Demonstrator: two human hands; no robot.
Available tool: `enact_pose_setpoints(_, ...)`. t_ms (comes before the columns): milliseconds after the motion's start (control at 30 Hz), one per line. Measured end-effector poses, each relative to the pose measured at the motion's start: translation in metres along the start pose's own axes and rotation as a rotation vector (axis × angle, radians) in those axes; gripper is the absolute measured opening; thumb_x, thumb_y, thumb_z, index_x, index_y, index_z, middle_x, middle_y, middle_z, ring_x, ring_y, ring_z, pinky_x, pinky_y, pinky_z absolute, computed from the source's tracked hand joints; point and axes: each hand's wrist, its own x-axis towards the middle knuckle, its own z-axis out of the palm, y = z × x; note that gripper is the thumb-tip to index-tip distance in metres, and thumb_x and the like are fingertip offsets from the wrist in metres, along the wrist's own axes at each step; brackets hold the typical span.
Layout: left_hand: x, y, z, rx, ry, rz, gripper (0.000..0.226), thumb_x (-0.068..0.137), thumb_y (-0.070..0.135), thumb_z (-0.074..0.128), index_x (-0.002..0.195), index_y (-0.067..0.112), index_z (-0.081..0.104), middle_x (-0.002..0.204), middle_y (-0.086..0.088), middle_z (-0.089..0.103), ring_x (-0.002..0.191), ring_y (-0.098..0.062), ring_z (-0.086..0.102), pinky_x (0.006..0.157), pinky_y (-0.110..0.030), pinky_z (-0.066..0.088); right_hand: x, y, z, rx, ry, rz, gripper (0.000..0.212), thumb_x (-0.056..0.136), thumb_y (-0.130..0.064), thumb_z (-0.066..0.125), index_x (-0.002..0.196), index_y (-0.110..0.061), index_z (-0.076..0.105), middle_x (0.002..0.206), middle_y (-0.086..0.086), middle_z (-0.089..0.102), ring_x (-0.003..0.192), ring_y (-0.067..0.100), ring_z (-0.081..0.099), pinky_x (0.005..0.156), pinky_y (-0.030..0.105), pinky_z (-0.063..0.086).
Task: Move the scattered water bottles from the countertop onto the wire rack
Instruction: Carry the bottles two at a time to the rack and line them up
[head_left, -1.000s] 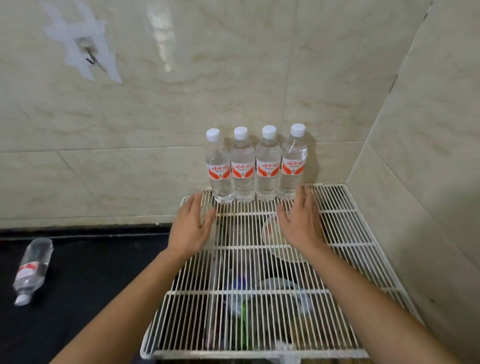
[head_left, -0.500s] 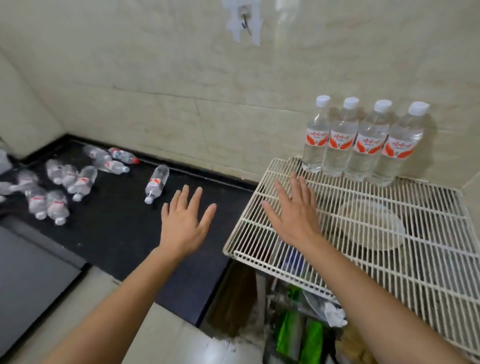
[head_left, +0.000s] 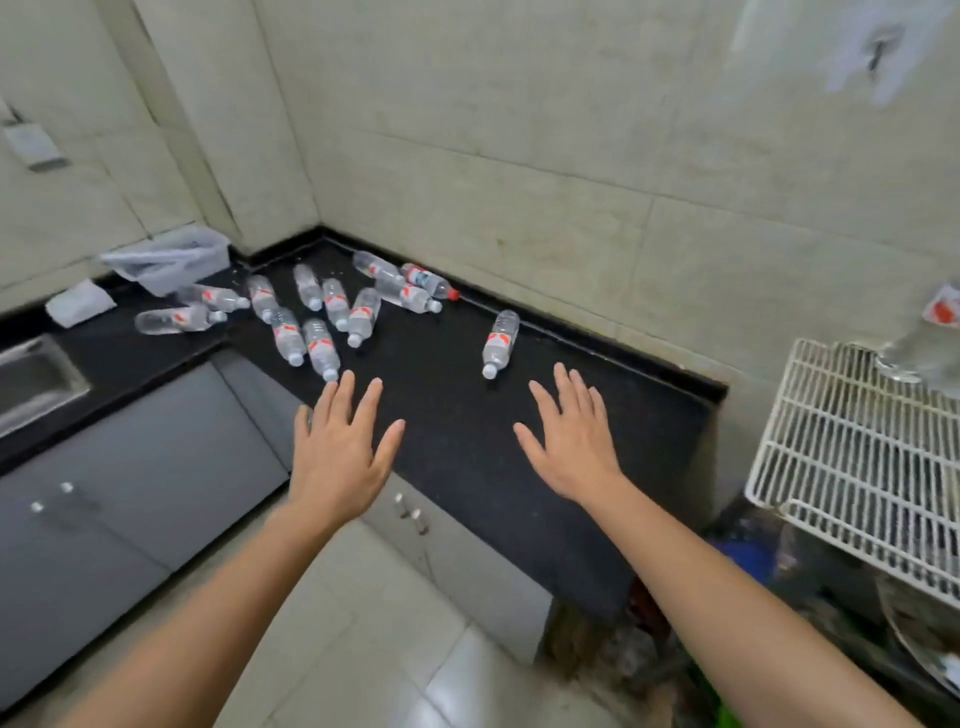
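Several clear water bottles with red-and-white labels lie scattered in a cluster (head_left: 322, 312) in the corner of the black countertop (head_left: 447, 415). One lone bottle (head_left: 500, 344) lies nearer, its white cap towards me. My left hand (head_left: 340, 447) hovers with straight, spread fingers at the counter's front edge, just short of the nearest bottle (head_left: 322, 349). My right hand (head_left: 569, 436) is spread flat above the counter, just below the lone bottle. Both hands hold nothing. The white wire rack (head_left: 852, 452) is at the right, with a standing bottle (head_left: 930, 338) partly cut off.
A clear plastic container (head_left: 171, 260) and a white cloth (head_left: 78, 309) sit at the counter's far left, beside a steel sink (head_left: 31, 384). Grey cabinet doors (head_left: 135, 499) run below. Clutter lies under the rack (head_left: 779, 597). Tiled walls close in the corner.
The view has swung left from the rack to the countertop. Both hands have left the rack and now hover spread over the counter near the lying bottles.
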Motion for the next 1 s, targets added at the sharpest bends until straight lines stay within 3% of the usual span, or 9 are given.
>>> enact_pose_setpoints(233,0.03,-0.1,-0.002,0.021,-0.025,-0.049,0.064,0.102,0.053,0.037,0.157,0.02,0.032,0.165,-0.015,0.024,0.153,-0.033,0.021,0.121,-0.057,0.019,0.051,-0.1,0.041,0.017,-0.059,-0.148,0.066,0.103,-0.05,0.04,0.159,-0.018,0.027,0.17,0.015,0.006,0.157,0.031,0.004,0.126,0.047,0.01)
enact_pose_setpoints(500,0.114,-0.149,0.056,0.043,-0.18,-0.094,0.07,0.101,0.056,0.035,0.161,0.026,0.015,0.169,-0.01,0.008,0.156,-0.028,0.005,0.124,-0.051,0.011,0.154,-0.102,0.101,0.024,-0.132,-0.108,0.067,0.102,-0.046,0.047,0.159,-0.015,0.03,0.168,0.019,0.011,0.154,0.036,0.017,0.123,0.048,0.019)
enact_pose_setpoints(667,0.179,-0.185,0.073,0.064,-0.28,-0.194,0.074,0.1,0.055,0.039,0.161,0.025,0.011,0.169,-0.011,0.003,0.156,-0.029,0.001,0.125,-0.05,0.012,0.239,-0.103,0.127,0.017,-0.255,-0.06,0.068,0.104,-0.045,0.043,0.161,-0.016,0.019,0.168,0.019,0.006,0.154,0.034,0.016,0.124,0.046,0.019)
enact_pose_setpoints(1000,0.289,-0.286,0.094,0.195,-0.43,-0.212,0.078,0.1,0.046,0.045,0.161,0.023,0.003,0.169,-0.012,-0.004,0.156,-0.03,-0.002,0.125,-0.049,0.013,0.369,-0.181,0.178,0.092,-0.382,-0.173,0.07,0.103,-0.043,0.045,0.161,-0.017,0.017,0.168,0.016,0.01,0.154,0.031,0.018,0.123,0.044,0.02)
